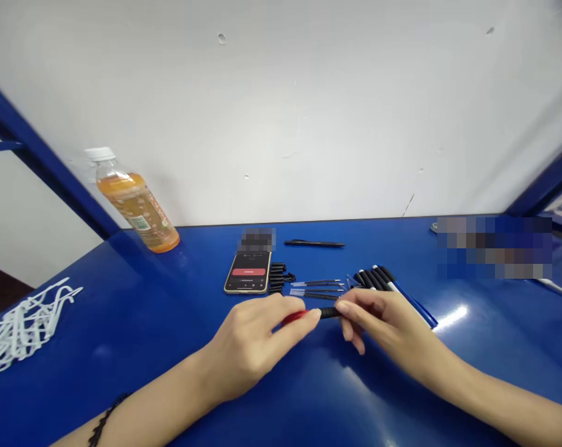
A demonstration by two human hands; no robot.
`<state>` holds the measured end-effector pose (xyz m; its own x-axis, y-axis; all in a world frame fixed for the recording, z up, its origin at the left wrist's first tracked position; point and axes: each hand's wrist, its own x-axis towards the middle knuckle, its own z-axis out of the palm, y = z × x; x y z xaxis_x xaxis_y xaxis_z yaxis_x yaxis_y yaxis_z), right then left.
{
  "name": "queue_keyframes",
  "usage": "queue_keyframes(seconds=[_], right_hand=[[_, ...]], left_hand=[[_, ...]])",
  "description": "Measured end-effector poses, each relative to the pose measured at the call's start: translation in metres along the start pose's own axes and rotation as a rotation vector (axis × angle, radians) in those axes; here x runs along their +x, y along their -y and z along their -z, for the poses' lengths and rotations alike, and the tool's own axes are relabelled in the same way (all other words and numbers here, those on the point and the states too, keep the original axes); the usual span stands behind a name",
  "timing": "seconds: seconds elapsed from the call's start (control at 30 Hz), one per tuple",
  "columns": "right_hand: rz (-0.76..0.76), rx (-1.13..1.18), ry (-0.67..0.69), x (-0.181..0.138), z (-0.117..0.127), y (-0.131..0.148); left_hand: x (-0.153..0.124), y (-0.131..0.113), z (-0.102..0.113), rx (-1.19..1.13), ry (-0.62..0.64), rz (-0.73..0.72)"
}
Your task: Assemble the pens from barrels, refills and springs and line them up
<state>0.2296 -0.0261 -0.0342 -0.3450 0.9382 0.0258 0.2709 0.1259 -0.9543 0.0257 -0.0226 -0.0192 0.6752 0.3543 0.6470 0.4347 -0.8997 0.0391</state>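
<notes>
Between my two hands is a pen (pixel 328 313) with a red barrel and a black grip, lying sideways above the blue table. My left hand (pixel 257 335) pinches the red part with thumb and fingers. My right hand (pixel 378 316) has its thumb and index finger closed at the black end; its other fingers curl below. Just beyond the hands lie several ink refills (pixel 318 290) and a group of short black pen parts (pixel 276 276). Several pen barrels (pixel 392 282), in black, white and blue, lie partly hidden behind my right hand.
A phone (pixel 247 273) with a lit screen lies behind my left hand. Farther back is a black pen (pixel 314 243). At left stand a drink bottle (pixel 139 205) and a heap of white cord-like pieces (pixel 25 326). A white cable (pixel 557 288) lies at right beside a blurred patch.
</notes>
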Motion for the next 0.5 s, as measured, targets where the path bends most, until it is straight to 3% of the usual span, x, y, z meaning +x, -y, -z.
queue_keyframes(seconds=[0.07,0.13,0.3,0.4,0.5], right_hand=[[-0.033,-0.032,0.035,-0.001,0.001,0.002],[0.064,-0.184,0.047,-0.003,0.005,0.005],[0.682,-0.778,-0.038,-0.004,0.023,0.003],[0.868,-0.887,-0.024,-0.002,0.029,0.0],[0.97,-0.929,0.0,-0.002,0.035,0.001]], left_hand=[[0.0,-0.001,0.001,0.017,-0.02,-0.039],[0.002,-0.002,0.0,-0.08,-0.024,0.044],[0.009,-0.002,-0.001,-0.582,0.058,0.69],[0.014,-0.003,0.003,-0.913,0.229,1.025],[0.017,-0.001,0.01,-1.283,0.396,1.266]])
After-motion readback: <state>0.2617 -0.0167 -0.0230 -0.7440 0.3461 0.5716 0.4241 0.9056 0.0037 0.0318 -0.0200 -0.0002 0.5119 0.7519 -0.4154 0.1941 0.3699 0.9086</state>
